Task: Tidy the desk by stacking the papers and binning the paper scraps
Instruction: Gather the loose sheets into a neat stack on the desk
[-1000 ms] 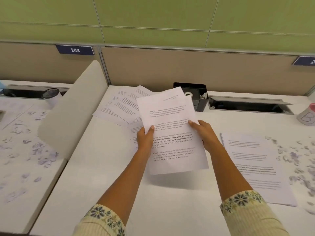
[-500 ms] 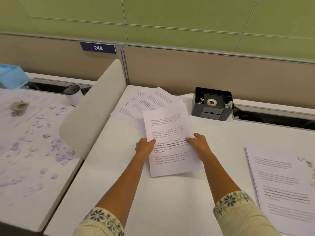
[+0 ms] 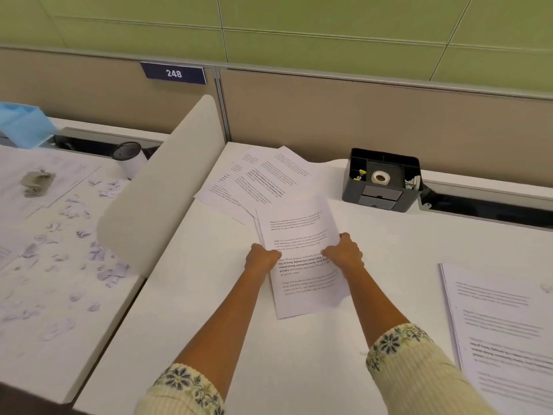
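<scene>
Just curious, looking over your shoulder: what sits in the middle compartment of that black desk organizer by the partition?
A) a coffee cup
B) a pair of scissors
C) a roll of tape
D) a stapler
C: a white roll of tape lies flat in the centre well of the black organizer, its hole facing up.

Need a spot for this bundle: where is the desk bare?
Bare desk lies between the held sheets, the black organizer and the stack at right; also left of the left hand. Crowded: loose papers at the back.
</scene>
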